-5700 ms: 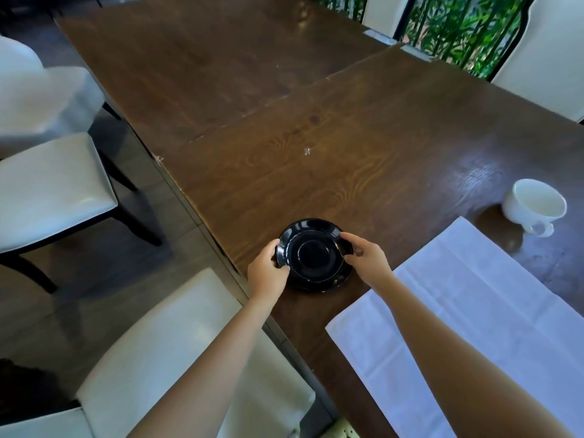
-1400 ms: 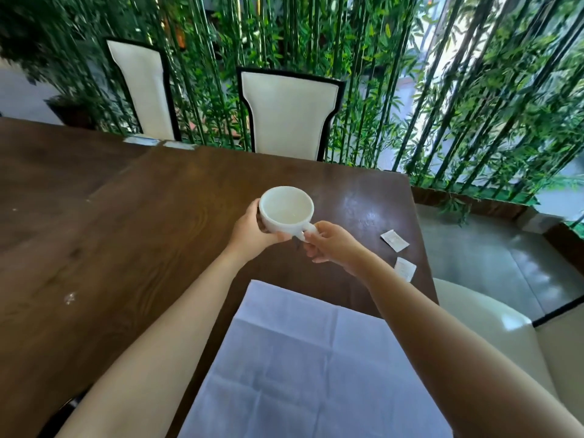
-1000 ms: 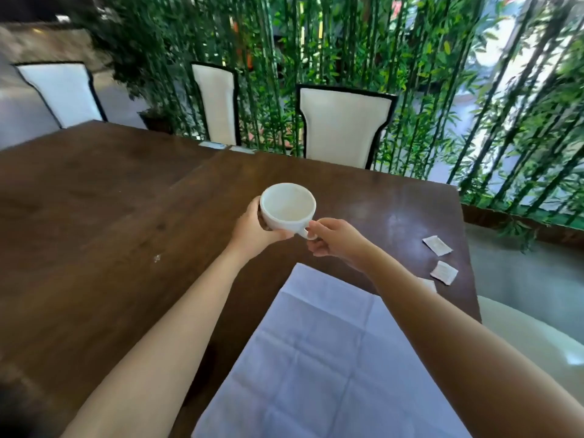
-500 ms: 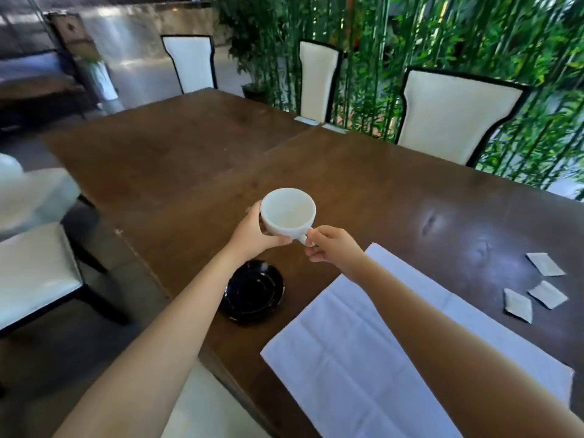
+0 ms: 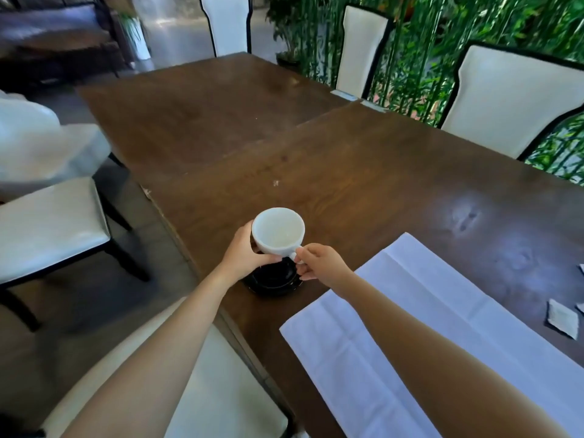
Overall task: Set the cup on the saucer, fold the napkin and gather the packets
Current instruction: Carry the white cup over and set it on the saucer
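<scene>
I hold an empty white cup [image 5: 278,230] in both hands, just above the black saucer [image 5: 273,279] near the table's left edge. My left hand [image 5: 243,256] wraps the cup's body and my right hand [image 5: 319,260] pinches its handle. The cup hides the far part of the saucer, and I cannot tell whether they touch. A white napkin [image 5: 426,327] lies unfolded on the table to the right, partly under my right forearm. Small white packets [image 5: 563,317] lie at the far right edge of the view.
The dark wooden table [image 5: 347,172] stretches away from me. White chairs stand at its far side [image 5: 512,99], at the left [image 5: 47,222] and right below me [image 5: 221,384]. Green bamboo lines the back right.
The view has swung left and down. Both hands have carried the cup over from the right side and lowered it until it is just above the black saucer.
</scene>
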